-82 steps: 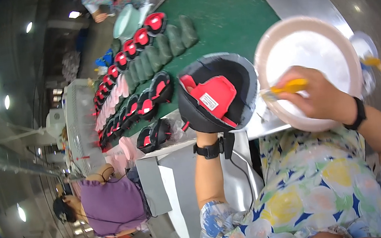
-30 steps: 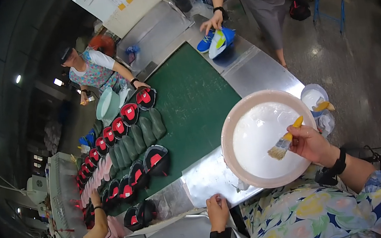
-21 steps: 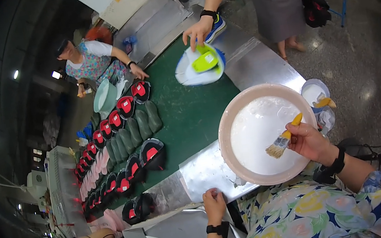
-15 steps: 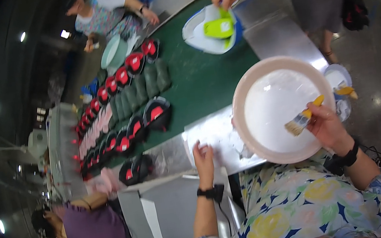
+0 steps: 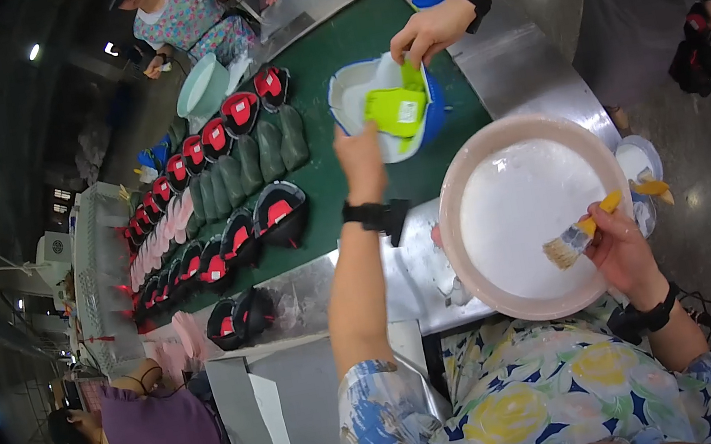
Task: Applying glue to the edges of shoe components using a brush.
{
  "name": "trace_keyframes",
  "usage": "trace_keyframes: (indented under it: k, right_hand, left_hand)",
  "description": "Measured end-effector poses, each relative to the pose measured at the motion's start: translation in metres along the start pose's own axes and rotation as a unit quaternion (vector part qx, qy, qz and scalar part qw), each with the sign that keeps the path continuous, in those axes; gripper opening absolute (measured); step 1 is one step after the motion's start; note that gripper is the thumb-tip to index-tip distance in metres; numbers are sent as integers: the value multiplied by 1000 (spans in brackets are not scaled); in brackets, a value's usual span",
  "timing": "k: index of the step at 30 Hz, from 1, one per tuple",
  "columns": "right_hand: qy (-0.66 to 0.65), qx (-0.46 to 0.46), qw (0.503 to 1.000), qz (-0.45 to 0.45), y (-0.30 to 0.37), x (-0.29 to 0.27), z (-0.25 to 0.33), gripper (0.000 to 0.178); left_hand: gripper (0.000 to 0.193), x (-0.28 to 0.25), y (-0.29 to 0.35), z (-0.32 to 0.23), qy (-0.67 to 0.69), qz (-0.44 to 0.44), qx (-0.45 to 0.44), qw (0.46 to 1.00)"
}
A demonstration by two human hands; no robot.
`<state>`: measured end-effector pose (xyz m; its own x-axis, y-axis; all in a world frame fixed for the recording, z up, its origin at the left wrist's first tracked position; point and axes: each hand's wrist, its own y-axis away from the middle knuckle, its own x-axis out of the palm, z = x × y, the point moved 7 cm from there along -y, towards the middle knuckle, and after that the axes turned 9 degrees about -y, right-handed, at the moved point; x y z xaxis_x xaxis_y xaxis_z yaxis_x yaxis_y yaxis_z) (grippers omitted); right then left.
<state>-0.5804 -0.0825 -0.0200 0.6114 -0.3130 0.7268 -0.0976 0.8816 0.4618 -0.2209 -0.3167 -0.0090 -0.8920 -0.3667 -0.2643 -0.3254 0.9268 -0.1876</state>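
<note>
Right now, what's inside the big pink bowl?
The pink bowl holds white liquid, likely glue. The bristles of the brush in the right hand hang over it. The white hides the bowl's bottom.

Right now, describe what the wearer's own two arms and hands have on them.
Both forearms are bare below short sleeves of a floral top in blue, yellow and white. The left hand has a black watch with a loose strap end at its wrist. The right hand has a black band at its wrist. No gloves and no rings show.
</note>
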Motion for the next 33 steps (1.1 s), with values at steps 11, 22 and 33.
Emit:
trace_keyframes:
  k: [11, 22, 33]
  right_hand:
    - [330, -70, 930, 145, -20, 50, 1, 23]
    - [545, -243, 785, 164, -11, 58, 17, 18]
    - [738, -130, 577, 325, -19, 82, -37, 19]
  left_hand:
    - [57, -99, 113, 22, -585, 279, 78, 757]
    - [70, -90, 162, -7, -477, 310, 336, 750]
    - [41, -145, 134, 11, -312, 239, 75, 916]
